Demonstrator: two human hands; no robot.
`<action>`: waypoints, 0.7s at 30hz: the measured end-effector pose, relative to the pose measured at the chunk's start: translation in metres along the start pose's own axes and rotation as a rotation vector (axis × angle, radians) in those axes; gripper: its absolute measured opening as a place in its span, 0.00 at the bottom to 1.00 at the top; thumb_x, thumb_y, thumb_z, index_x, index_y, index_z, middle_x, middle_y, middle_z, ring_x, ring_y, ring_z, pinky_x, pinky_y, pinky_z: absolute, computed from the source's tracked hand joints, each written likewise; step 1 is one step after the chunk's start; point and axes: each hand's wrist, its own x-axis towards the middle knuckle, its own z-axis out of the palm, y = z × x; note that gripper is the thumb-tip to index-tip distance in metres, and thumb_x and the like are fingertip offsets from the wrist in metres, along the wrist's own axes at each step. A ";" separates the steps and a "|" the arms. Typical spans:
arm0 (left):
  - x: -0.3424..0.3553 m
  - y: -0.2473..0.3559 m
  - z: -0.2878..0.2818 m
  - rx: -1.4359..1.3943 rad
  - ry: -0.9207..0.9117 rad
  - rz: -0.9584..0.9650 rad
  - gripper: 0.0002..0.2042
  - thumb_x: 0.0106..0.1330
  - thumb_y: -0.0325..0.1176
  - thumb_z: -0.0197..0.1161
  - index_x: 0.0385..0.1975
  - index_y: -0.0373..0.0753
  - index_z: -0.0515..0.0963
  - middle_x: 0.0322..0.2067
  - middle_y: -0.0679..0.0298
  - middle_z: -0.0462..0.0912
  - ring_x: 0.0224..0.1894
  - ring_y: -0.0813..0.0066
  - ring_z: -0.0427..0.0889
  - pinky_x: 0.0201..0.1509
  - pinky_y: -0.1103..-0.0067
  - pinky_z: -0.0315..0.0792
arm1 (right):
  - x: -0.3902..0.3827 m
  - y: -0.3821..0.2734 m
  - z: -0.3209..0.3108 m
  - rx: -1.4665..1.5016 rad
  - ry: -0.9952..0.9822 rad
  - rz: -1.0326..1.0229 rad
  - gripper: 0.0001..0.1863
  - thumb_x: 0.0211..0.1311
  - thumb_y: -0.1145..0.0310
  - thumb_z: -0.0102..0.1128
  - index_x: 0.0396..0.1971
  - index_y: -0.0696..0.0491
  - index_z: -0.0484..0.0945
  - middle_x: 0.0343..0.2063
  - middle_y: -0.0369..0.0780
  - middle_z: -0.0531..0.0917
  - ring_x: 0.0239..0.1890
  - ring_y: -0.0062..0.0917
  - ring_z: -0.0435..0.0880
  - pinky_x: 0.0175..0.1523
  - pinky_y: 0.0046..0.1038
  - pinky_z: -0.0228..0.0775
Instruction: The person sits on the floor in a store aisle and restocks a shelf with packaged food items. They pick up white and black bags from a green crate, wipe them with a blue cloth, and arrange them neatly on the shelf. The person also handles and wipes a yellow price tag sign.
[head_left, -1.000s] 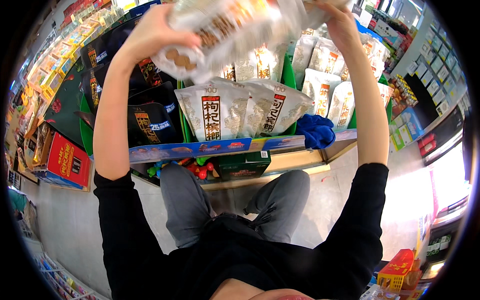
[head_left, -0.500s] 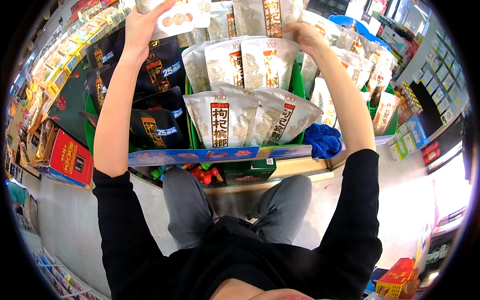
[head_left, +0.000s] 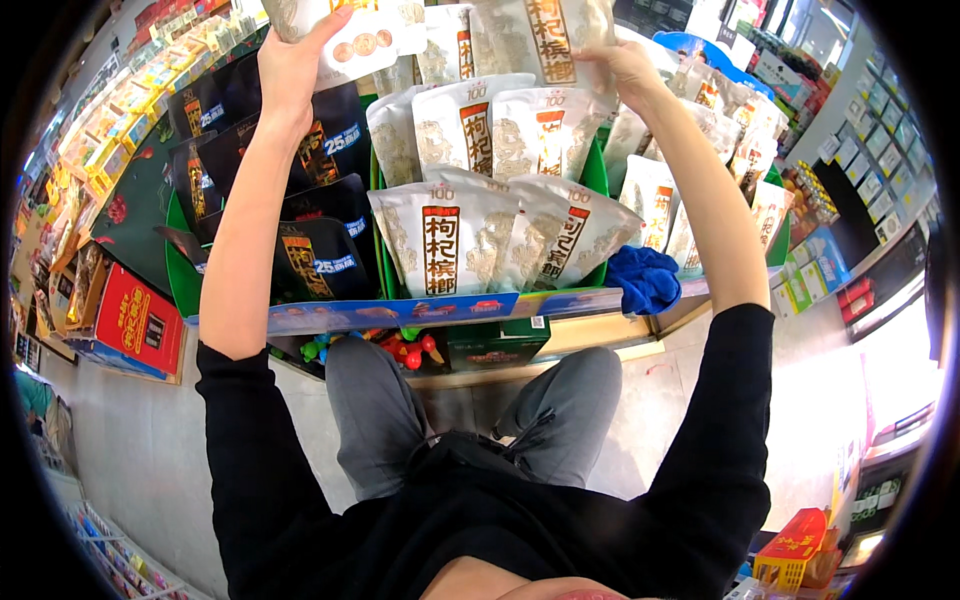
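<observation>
Front rail (head_left: 365,316): blue-printed, the landmark; it edges the near side of the green-walled display bin (head_left: 598,165).
Left hand (head_left: 295,65): well beyond the rail's left part; thumb over, fingers curled, closed on a white pouch picturing round brown slices (head_left: 370,38).
Right hand (head_left: 630,72): well beyond the rail's right part; fingers half bent at the lower edge of a silver-white stand-up pouch (head_left: 545,40); gripping or merely pressing, I cannot tell.
Middle silver pouches (head_left: 540,130): farther from the rail than the front silver pouches (head_left: 440,240); they could buckle or topple toward it if the right-hand pouch is pushed down on them.
Black pouches (head_left: 310,262): behind the rail's left end; the left-hand pouch might slip onto them, its one-sided hold being the cause.
Blue cloth (head_left: 643,280): bunched over the rail's right part; a sleeve brushing it could drag it off.
</observation>
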 end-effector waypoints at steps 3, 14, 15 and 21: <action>-0.011 0.003 0.001 -0.050 0.014 0.037 0.25 0.55 0.32 0.69 0.49 0.29 0.69 0.43 0.59 0.78 0.45 0.76 0.79 0.50 0.80 0.71 | -0.011 -0.026 -0.015 0.068 0.154 -0.306 0.13 0.47 0.73 0.68 0.34 0.59 0.81 0.32 0.39 0.83 0.38 0.22 0.80 0.47 0.23 0.69; -0.079 0.042 0.004 -0.290 0.087 0.113 0.20 0.54 0.27 0.69 0.46 0.32 0.71 0.43 0.62 0.79 0.43 0.78 0.79 0.49 0.80 0.71 | -0.114 0.011 -0.040 0.177 0.015 -0.067 0.17 0.50 0.76 0.64 0.43 0.59 0.76 0.40 0.40 0.82 0.44 0.24 0.80 0.55 0.28 0.68; -0.086 0.043 0.004 -0.295 0.099 0.105 0.21 0.54 0.26 0.68 0.47 0.32 0.70 0.43 0.61 0.79 0.44 0.78 0.79 0.50 0.80 0.71 | -0.117 0.023 -0.032 0.195 -0.043 0.002 0.18 0.48 0.77 0.66 0.43 0.58 0.77 0.39 0.39 0.83 0.43 0.22 0.80 0.55 0.26 0.67; -0.126 0.043 -0.004 -0.258 0.137 0.047 0.21 0.60 0.28 0.62 0.52 0.31 0.67 0.47 0.61 0.76 0.47 0.75 0.77 0.52 0.78 0.71 | -0.117 0.025 0.015 0.386 -0.201 0.120 0.18 0.49 0.81 0.63 0.43 0.60 0.73 0.39 0.42 0.82 0.44 0.27 0.80 0.56 0.31 0.68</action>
